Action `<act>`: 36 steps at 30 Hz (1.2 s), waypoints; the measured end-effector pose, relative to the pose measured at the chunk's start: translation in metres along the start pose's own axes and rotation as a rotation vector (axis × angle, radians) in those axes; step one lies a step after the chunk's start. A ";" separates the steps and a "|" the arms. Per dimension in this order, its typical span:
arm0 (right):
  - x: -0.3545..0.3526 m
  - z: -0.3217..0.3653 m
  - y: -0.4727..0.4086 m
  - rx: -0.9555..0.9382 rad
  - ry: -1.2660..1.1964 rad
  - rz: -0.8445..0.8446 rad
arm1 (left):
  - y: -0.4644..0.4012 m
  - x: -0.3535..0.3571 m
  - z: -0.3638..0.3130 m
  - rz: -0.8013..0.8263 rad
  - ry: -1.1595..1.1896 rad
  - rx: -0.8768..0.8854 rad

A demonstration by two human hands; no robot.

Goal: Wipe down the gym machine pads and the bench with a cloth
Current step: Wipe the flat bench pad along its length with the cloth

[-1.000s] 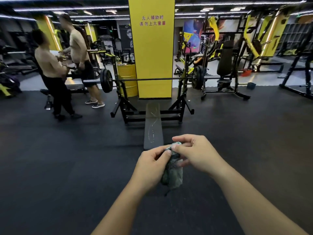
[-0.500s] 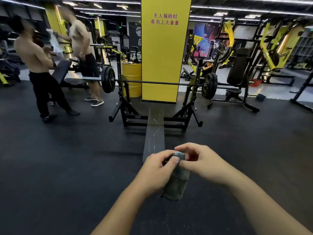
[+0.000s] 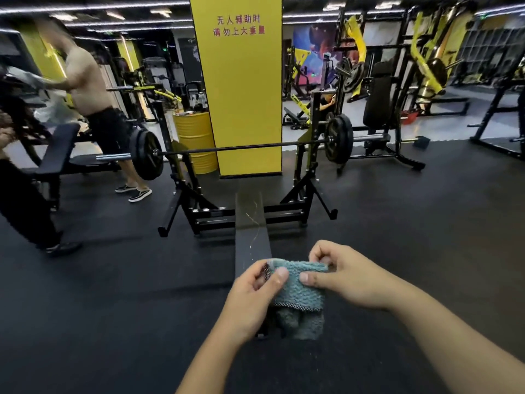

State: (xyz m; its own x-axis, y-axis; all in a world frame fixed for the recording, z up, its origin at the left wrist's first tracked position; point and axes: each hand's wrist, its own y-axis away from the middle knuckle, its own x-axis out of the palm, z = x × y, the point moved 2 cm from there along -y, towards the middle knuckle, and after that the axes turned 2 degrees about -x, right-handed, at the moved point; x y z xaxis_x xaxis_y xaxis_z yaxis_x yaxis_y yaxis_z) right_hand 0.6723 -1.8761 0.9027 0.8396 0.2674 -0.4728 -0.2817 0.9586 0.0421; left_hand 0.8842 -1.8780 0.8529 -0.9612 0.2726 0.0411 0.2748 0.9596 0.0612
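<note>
Lower centre of the frame: both hands pinch the top edge of a teal terry cloth (image 3: pixel 298 291) — the left hand (image 3: pixel 252 294) at its left corner, the right hand (image 3: pixel 349 280) at its right corner, thumbs on the near face. The cloth hangs folded between them, held above the near end of a flat black weight bench (image 3: pixel 250 231). The bench pad runs away toward the frame's centre, faint pale streaks on its surface. Beyond it, a black rack (image 3: pixel 247 214) carries a loaded barbell (image 3: pixel 241 149) across the frame. Behind stands a yellow pillar (image 3: pixel 244 95) with red characters, a yellow drum (image 3: pixel 196 137) at its left. Upper left — two people, blurred, beside another bench (image 3: pixel 59 149).
</note>
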 end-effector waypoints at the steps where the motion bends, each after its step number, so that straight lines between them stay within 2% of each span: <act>1: -0.007 -0.007 -0.012 -0.005 -0.029 -0.006 | -0.013 0.002 0.005 0.019 0.042 -0.023; 7: -0.059 -0.054 -0.095 -0.037 -0.092 0.029 | -0.107 0.024 0.030 -0.023 0.281 -0.131; 14: -0.154 -0.095 -0.206 -0.073 -0.157 0.191 | -0.225 0.074 0.027 -0.138 0.472 -0.104; 23: -0.218 -0.100 -0.354 -0.178 -0.223 0.272 | -0.364 0.062 -0.011 -0.312 0.333 0.045; 29: -0.240 -0.109 -0.457 -0.165 -0.201 0.299 | -0.461 0.028 -0.012 -0.354 0.294 0.051; 36: -0.275 -0.121 -0.571 -0.096 -0.139 0.229 | -0.597 -0.007 -0.008 -0.206 0.376 0.062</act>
State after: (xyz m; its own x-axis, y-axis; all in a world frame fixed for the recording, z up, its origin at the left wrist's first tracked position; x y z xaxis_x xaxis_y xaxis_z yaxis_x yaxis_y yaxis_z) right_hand 0.5458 -2.5086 0.9029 0.8030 0.4928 -0.3351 -0.5080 0.8601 0.0474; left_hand 0.7266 -2.4531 0.8238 -0.9177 0.0411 0.3951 0.0649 0.9968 0.0471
